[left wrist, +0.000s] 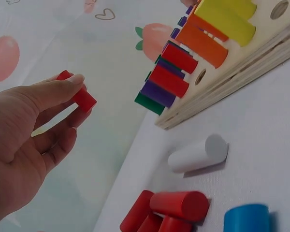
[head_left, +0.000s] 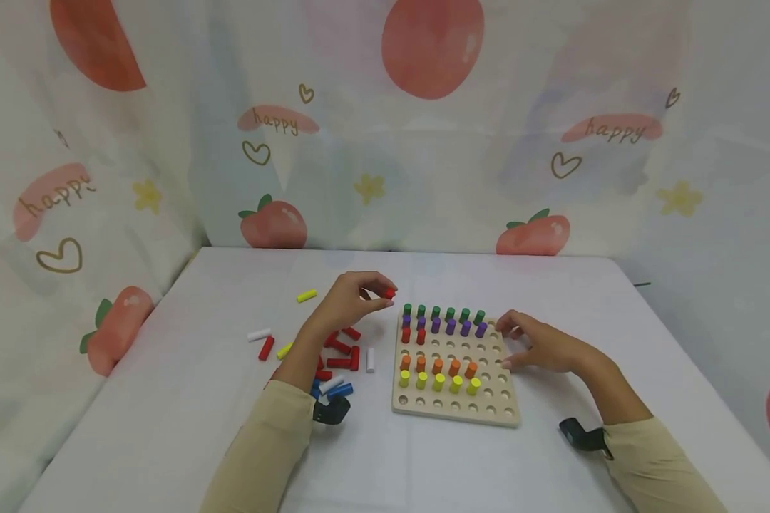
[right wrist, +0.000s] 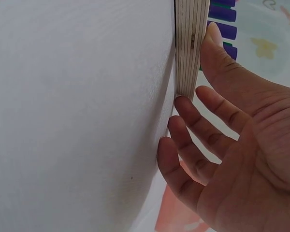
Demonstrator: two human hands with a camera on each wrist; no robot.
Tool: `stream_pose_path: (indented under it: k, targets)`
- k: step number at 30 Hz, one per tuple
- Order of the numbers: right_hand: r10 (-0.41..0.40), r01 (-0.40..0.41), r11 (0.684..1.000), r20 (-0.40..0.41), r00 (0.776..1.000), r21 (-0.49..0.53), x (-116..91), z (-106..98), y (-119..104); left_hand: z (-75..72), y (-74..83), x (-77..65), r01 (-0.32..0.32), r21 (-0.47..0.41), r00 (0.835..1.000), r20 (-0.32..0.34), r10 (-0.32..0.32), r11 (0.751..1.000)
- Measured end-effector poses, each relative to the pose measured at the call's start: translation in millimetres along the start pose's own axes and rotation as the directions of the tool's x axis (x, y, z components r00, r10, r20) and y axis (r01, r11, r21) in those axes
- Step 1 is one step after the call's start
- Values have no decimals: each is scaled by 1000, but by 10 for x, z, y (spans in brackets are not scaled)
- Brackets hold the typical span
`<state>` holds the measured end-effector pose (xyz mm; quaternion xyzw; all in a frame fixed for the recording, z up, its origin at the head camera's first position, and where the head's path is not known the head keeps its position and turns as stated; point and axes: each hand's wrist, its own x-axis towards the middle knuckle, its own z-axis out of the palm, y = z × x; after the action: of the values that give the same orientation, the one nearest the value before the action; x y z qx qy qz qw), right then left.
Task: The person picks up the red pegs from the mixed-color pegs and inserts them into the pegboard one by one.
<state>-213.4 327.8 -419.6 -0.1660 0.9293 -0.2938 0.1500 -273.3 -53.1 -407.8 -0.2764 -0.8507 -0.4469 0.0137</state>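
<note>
My left hand [head_left: 349, 298] pinches a red peg [left wrist: 84, 99] between thumb and fingertips, raised beyond the far left corner of the wooden pegboard [head_left: 449, 415]. Rows of green [head_left: 450, 312], purple [head_left: 450, 326], orange [head_left: 455, 367] and yellow pegs [head_left: 456, 384] stand upright in the board. Two red pegs [head_left: 421, 336] stand in the row nearer me than the purple. At the board's far right corner my right hand [head_left: 545, 343] grips the edge, thumb at the upper face and fingers around the corner. My left forearm hides part of the loose pegs.
Loose red pegs [head_left: 339, 363] lie piled left of the board, with blue pegs [head_left: 340, 390] and a white peg [head_left: 370, 360] close by. Farther off are a yellow peg [head_left: 306, 295] and another white peg [head_left: 259, 334]. Printed cloth [head_left: 372, 142] hangs behind the white table [head_left: 385, 470].
</note>
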Motion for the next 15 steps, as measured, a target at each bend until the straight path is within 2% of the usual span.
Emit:
stream_pose_path:
  k: [8,15]
  targets:
    - [24,-24,1000,-4,1000,4,-19,27,1,145,60,2,17,-30,999,36,-16,999]
    - [9,-9,1000,-8,1000,-2,-14,-5,-21,185,139,38,14,-62,999,36,-12,998]
